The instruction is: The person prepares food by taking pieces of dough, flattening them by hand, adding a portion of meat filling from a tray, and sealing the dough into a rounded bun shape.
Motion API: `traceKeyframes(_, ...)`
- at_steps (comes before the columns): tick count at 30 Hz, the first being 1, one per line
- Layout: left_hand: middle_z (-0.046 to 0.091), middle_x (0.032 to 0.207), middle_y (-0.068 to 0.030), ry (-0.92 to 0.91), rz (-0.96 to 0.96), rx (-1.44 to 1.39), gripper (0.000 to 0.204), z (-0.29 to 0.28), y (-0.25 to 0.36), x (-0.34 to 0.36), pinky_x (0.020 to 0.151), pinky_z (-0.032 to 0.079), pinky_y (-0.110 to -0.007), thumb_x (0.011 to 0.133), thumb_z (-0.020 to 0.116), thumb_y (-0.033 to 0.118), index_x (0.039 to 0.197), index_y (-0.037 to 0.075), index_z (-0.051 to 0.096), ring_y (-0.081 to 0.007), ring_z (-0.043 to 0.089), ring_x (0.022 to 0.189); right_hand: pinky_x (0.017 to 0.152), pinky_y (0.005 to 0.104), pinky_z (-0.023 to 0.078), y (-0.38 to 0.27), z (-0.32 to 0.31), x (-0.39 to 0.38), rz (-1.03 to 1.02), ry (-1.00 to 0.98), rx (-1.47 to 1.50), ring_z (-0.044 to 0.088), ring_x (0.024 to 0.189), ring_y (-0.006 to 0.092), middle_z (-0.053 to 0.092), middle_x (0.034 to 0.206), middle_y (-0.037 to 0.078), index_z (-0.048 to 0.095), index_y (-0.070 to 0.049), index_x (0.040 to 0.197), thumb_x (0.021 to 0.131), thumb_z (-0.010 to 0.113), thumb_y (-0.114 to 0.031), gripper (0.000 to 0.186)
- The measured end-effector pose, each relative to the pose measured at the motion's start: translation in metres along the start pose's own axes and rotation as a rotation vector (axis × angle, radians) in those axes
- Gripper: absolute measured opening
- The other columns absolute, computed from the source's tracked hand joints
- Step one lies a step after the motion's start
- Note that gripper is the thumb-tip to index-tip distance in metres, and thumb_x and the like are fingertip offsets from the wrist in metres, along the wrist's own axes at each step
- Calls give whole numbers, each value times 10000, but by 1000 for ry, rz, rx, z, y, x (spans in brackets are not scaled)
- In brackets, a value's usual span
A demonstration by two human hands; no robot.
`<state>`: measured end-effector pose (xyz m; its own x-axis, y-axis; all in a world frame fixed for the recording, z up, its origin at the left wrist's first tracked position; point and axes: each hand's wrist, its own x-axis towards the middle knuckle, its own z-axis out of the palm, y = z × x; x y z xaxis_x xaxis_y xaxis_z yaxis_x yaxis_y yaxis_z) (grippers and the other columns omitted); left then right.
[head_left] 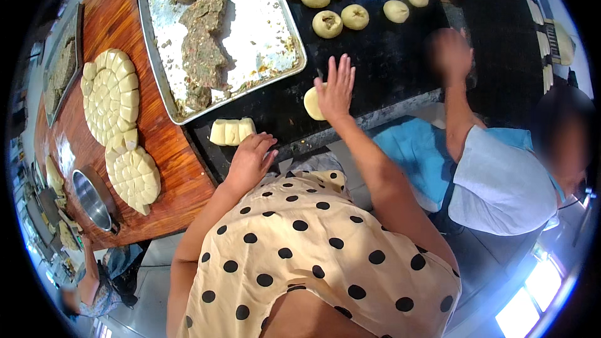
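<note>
My right hand (pixel 337 91) has its fingers stretched out and its palm edge over a flat round of dough (pixel 312 106) on the black worktop. It touches the dough without gripping it. My left hand (pixel 252 158) rests at the worktop's front edge with loosely spread fingers and holds nothing. Just beyond it lies a short row of cut dough pieces (pixel 230 131). A metal tray (pixel 263 31) of minced filling (pixel 203 44) stands behind them. Several filled dough balls (pixel 328 24) sit farther back, some with gaps on top showing filling.
On the wooden board (pixel 172 178) at left lie two large scored dough slabs (pixel 111 96) and a steel bowl (pixel 94 199). Another filling tray (pixel 62 62) is beyond. A co-worker (pixel 507 181) stands at right, one blurred hand (pixel 449 56) over the worktop. Another person (pixel 100 281) is at lower left.
</note>
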<state>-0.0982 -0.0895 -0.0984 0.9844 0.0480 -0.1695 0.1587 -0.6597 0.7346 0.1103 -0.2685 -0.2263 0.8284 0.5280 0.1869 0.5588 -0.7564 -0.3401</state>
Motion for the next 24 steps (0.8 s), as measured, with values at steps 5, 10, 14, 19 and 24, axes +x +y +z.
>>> traceKeyframes(5,647,1152,-171,-42,13,10,247,4,3,4,944,501,-435,881,684,85,1114,7,656,-366,608,1105,1210,559,135,-11,-8,-16,-81,-150,-78,226,1483,401,256,1583,268,318,-26,1525,991,491,-466,713)
traceKeyframes(10,648,1155,-173,8,21,2,242,-2,4,6,929,508,-431,883,681,81,1112,6,656,-372,620,1075,1197,486,215,0,-10,-19,194,54,259,262,1462,407,244,1591,260,370,-6,1489,1015,476,-293,565)
traceKeyframes(14,656,1135,-171,8,-14,-14,243,3,-4,-1,914,511,-434,889,681,105,1109,6,654,-366,624,1058,1118,431,355,23,-36,-41,413,83,373,438,1347,366,450,1475,210,480,-3,1401,1030,487,-243,442)
traceKeyframes(19,655,1145,-185,4,25,-52,252,-2,2,12,907,513,-437,914,665,134,1129,4,645,-379,625,1058,917,370,502,24,-15,-65,603,-13,651,635,1064,263,636,1223,172,551,7,1277,902,710,-231,472)
traceKeyframes(24,646,1146,-178,3,93,-61,245,-9,0,27,863,527,-431,920,659,147,1115,0,650,-371,637,1014,691,333,523,42,-16,-36,555,-364,426,666,730,202,690,816,98,650,-28,980,770,830,-281,375)
